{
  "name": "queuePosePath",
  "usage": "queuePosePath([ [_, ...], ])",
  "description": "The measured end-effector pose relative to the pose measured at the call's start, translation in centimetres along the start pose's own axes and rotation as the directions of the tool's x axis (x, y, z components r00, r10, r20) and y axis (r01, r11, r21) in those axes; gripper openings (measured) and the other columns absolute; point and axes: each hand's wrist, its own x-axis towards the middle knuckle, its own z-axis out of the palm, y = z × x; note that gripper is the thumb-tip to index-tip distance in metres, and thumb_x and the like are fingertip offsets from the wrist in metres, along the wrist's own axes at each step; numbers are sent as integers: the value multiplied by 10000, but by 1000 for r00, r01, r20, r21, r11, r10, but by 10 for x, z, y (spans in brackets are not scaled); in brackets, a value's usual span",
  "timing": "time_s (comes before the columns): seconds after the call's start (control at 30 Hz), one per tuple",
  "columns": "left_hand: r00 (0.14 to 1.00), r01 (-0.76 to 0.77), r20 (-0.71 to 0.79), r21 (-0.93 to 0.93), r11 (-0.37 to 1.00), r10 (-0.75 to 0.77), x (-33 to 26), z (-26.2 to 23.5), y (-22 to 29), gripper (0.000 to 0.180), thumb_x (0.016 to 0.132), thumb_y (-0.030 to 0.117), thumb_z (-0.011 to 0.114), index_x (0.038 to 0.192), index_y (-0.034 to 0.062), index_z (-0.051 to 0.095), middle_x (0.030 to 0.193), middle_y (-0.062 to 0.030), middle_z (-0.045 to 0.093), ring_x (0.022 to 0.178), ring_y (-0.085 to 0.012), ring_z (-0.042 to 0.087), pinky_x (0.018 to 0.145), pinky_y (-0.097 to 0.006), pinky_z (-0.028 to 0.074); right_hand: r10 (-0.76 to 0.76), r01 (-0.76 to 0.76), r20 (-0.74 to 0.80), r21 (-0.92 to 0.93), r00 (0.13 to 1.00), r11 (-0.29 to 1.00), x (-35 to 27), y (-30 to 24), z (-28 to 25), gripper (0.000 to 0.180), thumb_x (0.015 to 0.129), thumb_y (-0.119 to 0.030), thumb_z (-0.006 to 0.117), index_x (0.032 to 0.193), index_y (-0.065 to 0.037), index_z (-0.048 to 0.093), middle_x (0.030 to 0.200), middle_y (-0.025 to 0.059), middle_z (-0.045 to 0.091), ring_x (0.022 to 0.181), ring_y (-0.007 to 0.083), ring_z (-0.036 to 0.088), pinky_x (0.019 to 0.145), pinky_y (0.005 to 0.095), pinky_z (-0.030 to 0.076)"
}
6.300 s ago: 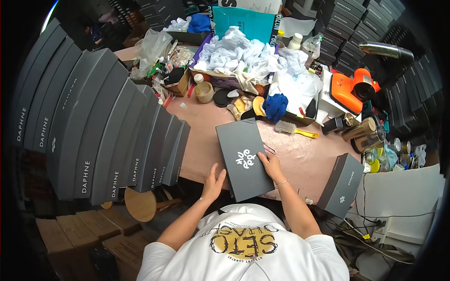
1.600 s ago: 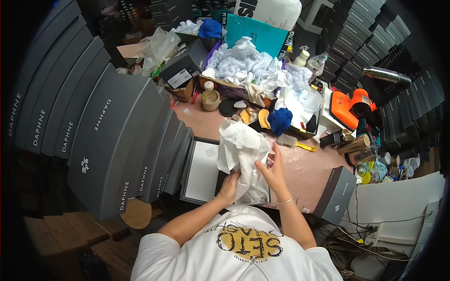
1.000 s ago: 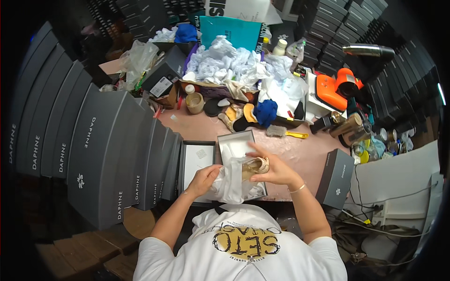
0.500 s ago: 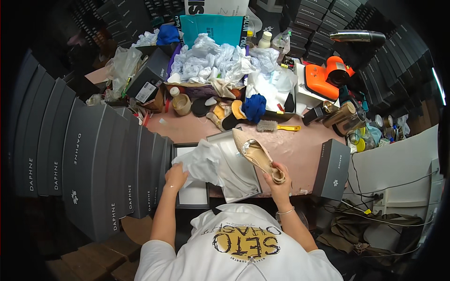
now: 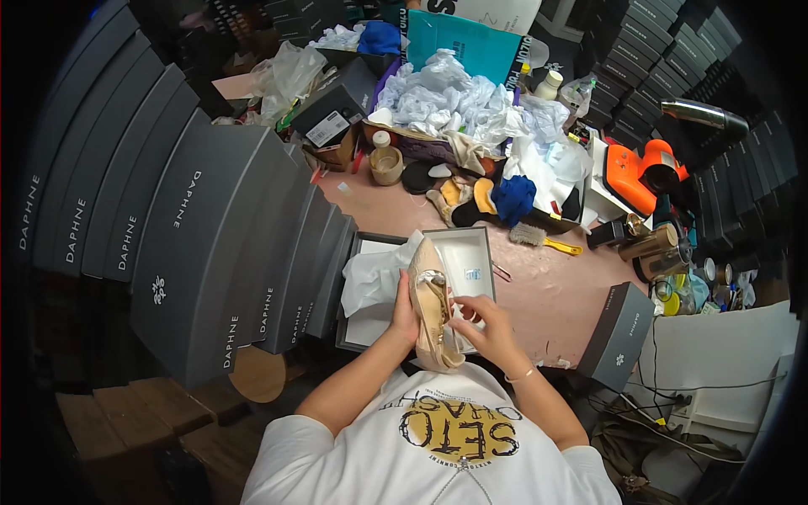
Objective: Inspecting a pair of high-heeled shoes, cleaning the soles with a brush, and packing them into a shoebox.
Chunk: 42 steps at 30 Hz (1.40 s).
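Observation:
I hold a beige pointed shoe up in front of my chest, its toe pointing away from me. My left hand grips its left side. My right hand pinches the strap near its middle. Beneath the shoe lies an open grey shoe box with a white inside, and white tissue paper spills over the box's left part. The box lid lies under it on the left.
A row of dark grey shoe boxes stands on end at my left. A single grey box stands at the right on the pink table. Behind are crumpled white paper, a brush, an orange tool and a small jar.
The closed box was opened and the tissue unfolded. The shoe came out of the box and is now held upright before me by both hands, left hand moved from the tissue onto it.

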Motion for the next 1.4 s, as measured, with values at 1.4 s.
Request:
queuePosePath([
  [1.4,991,104,-106,172,980,-86,-31,50,1,606,940,565,365,1341,112,392,1162,-115,562,1036,-231,602,834,-354,545,-437,439,176,-644,882,626,4,-2,-7,622,695,-71,656,1270,-258,510,1379,134,374,1250,326,388,992,429,367],
])
